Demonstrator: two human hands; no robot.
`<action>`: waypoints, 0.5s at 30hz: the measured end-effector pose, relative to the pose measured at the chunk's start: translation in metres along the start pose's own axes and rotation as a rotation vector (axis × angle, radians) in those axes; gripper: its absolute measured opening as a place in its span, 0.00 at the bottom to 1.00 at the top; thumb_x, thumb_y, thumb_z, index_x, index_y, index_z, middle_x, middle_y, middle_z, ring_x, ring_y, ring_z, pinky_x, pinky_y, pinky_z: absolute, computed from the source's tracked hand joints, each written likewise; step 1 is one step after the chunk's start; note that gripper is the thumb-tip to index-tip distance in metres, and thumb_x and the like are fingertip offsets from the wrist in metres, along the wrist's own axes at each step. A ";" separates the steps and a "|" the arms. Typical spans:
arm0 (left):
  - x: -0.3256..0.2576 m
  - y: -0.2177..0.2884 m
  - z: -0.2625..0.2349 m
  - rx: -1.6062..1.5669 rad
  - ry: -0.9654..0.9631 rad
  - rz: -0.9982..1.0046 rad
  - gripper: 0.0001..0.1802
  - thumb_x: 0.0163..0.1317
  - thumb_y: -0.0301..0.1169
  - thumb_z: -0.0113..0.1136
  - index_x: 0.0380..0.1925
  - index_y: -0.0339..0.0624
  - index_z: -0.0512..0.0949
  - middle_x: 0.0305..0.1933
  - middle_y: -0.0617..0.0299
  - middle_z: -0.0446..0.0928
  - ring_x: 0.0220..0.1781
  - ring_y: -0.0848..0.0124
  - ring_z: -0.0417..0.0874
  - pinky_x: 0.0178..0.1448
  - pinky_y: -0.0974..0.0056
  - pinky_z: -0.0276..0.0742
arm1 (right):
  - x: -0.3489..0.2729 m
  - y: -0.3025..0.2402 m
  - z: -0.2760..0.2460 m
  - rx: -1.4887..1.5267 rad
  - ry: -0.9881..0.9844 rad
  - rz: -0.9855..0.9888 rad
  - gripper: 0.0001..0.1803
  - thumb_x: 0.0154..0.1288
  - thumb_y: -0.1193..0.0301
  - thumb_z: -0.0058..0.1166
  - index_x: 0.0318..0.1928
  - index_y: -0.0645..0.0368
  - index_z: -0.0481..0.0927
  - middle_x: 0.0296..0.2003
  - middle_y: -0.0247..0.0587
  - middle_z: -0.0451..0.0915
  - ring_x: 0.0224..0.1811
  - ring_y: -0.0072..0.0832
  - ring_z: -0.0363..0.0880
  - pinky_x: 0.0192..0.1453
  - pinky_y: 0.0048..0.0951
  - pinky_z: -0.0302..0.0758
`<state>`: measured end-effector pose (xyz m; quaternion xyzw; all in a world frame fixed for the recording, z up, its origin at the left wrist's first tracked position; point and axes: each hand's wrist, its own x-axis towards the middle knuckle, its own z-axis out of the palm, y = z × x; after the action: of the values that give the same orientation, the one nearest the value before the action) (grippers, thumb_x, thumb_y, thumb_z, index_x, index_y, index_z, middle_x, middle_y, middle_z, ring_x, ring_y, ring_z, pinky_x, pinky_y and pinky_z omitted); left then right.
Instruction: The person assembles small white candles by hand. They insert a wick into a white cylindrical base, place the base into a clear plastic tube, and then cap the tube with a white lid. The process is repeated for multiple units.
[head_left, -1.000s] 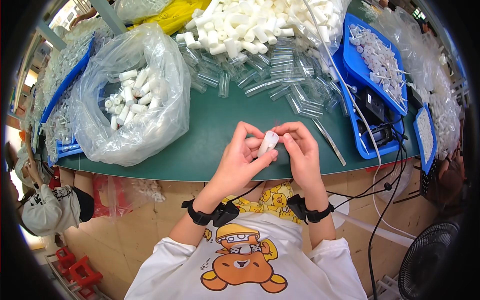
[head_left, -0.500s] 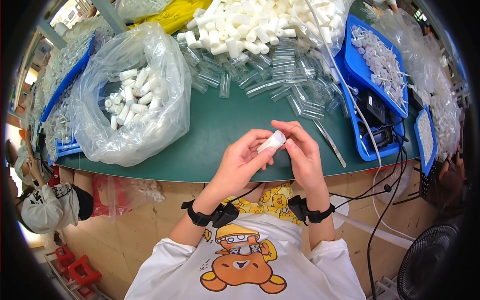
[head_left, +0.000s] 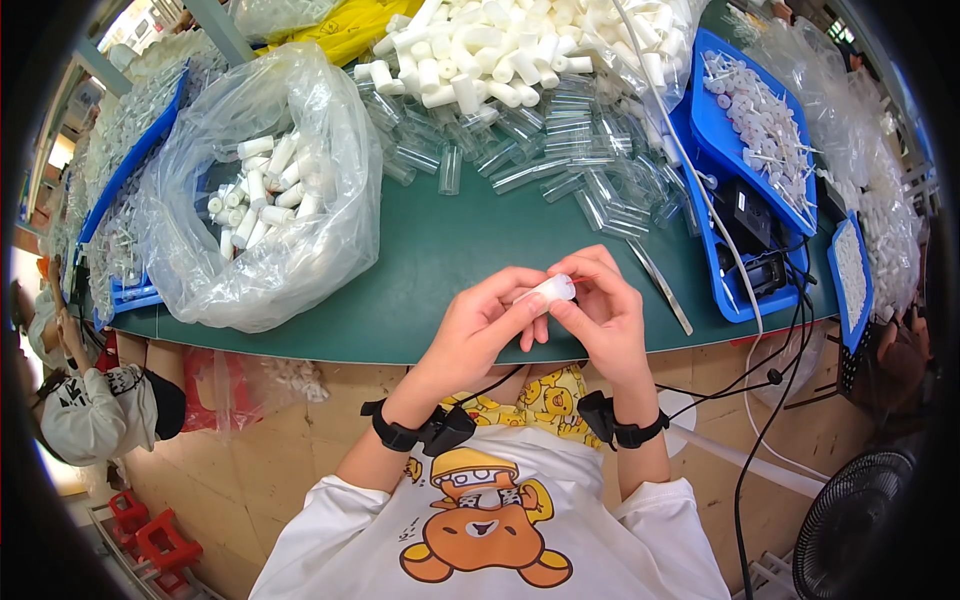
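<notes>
In front of me, over the near edge of the green table, a small white cylinder (head_left: 548,291) with a translucent end lies across my fingers. My left hand (head_left: 488,312) is closed round its left part, thumb on top. At the translucent end, the thumb and fingers of my right hand (head_left: 608,312) pinch it. A thin red bit shows beside my right fingertips, too small to make out. Beyond my hands lie loose clear tubes (head_left: 450,172) and a heap of white foam-like cylinders (head_left: 465,95).
A clear plastic bag (head_left: 335,215) of white capped tubes stands at left. Metal tweezers (head_left: 660,285) lie to the right. Blue trays (head_left: 735,165) hold small white stemmed parts and black devices. A white cable (head_left: 690,150) crosses the right side. Another person (head_left: 110,405) sits at far left.
The cylinder has tilted flatter and shifted slightly right. My right fingers have closed in around its translucent end, and a red bit now shows there.
</notes>
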<state>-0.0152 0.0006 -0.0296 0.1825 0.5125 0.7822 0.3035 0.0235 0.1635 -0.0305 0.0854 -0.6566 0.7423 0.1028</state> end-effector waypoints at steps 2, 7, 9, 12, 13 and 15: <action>0.000 0.001 0.000 -0.007 0.000 0.000 0.12 0.68 0.28 0.48 0.48 0.33 0.71 0.31 0.63 0.75 0.30 0.81 0.72 0.35 0.75 0.70 | 0.000 0.000 0.000 -0.007 -0.004 -0.001 0.15 0.57 0.82 0.57 0.46 0.68 0.76 0.43 0.40 0.70 0.45 0.26 0.72 0.51 0.27 0.70; 0.000 0.000 -0.002 -0.013 -0.013 0.014 0.12 0.68 0.28 0.48 0.47 0.33 0.71 0.32 0.63 0.75 0.30 0.81 0.72 0.34 0.75 0.69 | 0.001 -0.001 -0.001 0.033 -0.031 0.007 0.15 0.57 0.83 0.57 0.47 0.68 0.76 0.43 0.40 0.70 0.46 0.26 0.72 0.51 0.27 0.70; -0.001 0.000 -0.002 0.001 -0.010 0.024 0.12 0.68 0.28 0.48 0.47 0.33 0.71 0.32 0.63 0.75 0.30 0.81 0.72 0.34 0.75 0.69 | 0.000 -0.001 -0.001 0.050 -0.041 0.008 0.16 0.56 0.83 0.57 0.47 0.68 0.76 0.43 0.40 0.71 0.46 0.26 0.72 0.51 0.27 0.70; -0.001 0.000 0.000 0.038 0.019 0.056 0.12 0.67 0.28 0.49 0.47 0.32 0.72 0.32 0.62 0.75 0.30 0.81 0.72 0.34 0.75 0.70 | 0.001 0.000 -0.002 0.068 -0.041 0.004 0.18 0.54 0.84 0.58 0.47 0.68 0.76 0.43 0.40 0.71 0.46 0.27 0.73 0.50 0.27 0.70; -0.001 0.000 0.003 0.053 0.041 0.067 0.12 0.67 0.27 0.50 0.47 0.32 0.73 0.33 0.61 0.75 0.30 0.80 0.73 0.35 0.75 0.71 | 0.001 -0.001 -0.001 0.075 -0.033 -0.003 0.19 0.53 0.84 0.59 0.48 0.67 0.76 0.43 0.40 0.71 0.45 0.27 0.73 0.50 0.26 0.71; 0.000 0.000 0.005 0.103 0.061 0.096 0.12 0.65 0.26 0.52 0.47 0.32 0.73 0.34 0.60 0.75 0.32 0.78 0.75 0.37 0.74 0.73 | 0.001 -0.003 0.002 0.040 -0.013 -0.008 0.20 0.51 0.84 0.61 0.48 0.67 0.77 0.43 0.39 0.70 0.45 0.26 0.73 0.49 0.26 0.71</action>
<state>-0.0122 0.0035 -0.0272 0.1985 0.5519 0.7736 0.2400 0.0233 0.1620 -0.0268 0.0949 -0.6418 0.7544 0.0999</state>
